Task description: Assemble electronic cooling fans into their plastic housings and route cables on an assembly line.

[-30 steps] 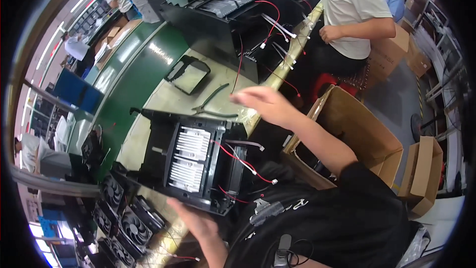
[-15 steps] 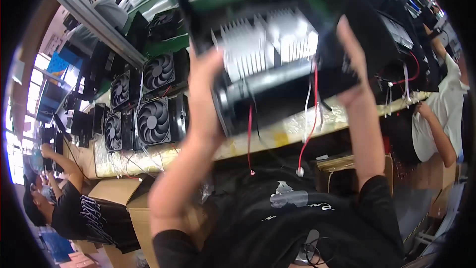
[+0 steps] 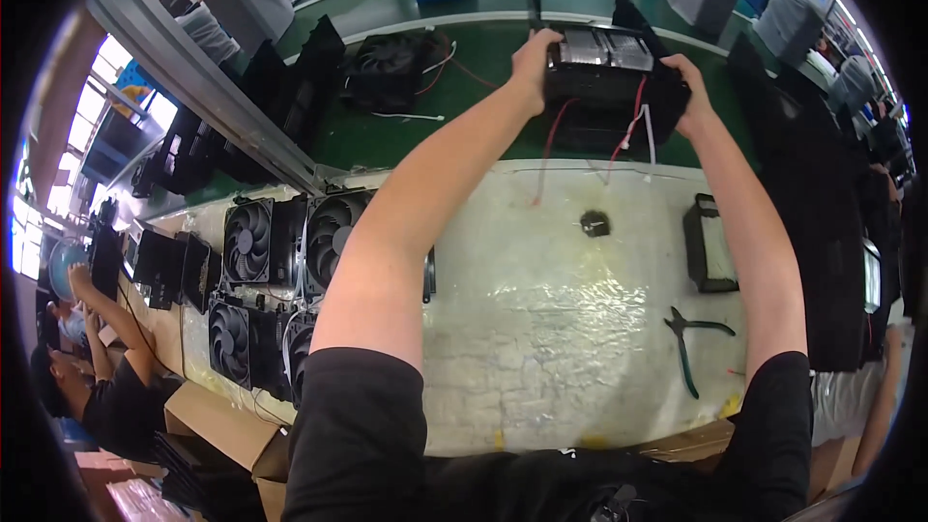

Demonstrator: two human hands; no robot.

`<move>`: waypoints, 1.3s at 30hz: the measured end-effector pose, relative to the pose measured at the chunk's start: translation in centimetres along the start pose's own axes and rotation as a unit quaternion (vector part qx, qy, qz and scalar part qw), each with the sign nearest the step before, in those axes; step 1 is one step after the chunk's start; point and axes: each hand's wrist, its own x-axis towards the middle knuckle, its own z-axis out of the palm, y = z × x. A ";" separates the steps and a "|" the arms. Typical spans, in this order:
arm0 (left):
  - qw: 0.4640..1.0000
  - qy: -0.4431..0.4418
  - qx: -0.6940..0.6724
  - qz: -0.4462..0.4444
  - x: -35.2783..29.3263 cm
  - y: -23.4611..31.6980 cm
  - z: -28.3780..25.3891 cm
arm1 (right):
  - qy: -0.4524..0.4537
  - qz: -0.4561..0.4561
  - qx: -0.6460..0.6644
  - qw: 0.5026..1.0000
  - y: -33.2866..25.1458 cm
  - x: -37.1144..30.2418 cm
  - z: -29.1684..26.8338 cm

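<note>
Both my arms reach out over the far side of the bench. Between my hands is a black housing with a silver finned heatsink inside it. Red and white wires dangle from its near side. My left hand grips the housing's left end, and my right hand is wrapped round the right end. The housing is over the green surface; whether it rests there I cannot tell.
Cutting pliers, a black rectangular frame and a small dark piece lie on the film-covered bench. Fan units stand at left; another fan lies farther back. Tall black panels crowd the right. A co-worker works at left.
The housing, held close before, is now farther out over the green surface, its heatsink less visible. My arms have stretched forward, and the bench with the pliers has come into view.
</note>
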 end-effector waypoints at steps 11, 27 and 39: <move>0.621 0.438 0.646 0.068 -2.9 17.3 -20.2 | 0.208 -0.240 -0.520 0.793 -4.7 4.4 1.7; 0.943 0.176 0.260 -0.110 -1.8 7.7 -12.2 | 0.035 -0.286 -0.480 0.828 -1.7 2.6 9.1; 0.904 0.361 0.203 0.105 0.7 8.7 -10.1 | 0.023 -0.311 -0.493 0.812 -1.5 -1.3 12.6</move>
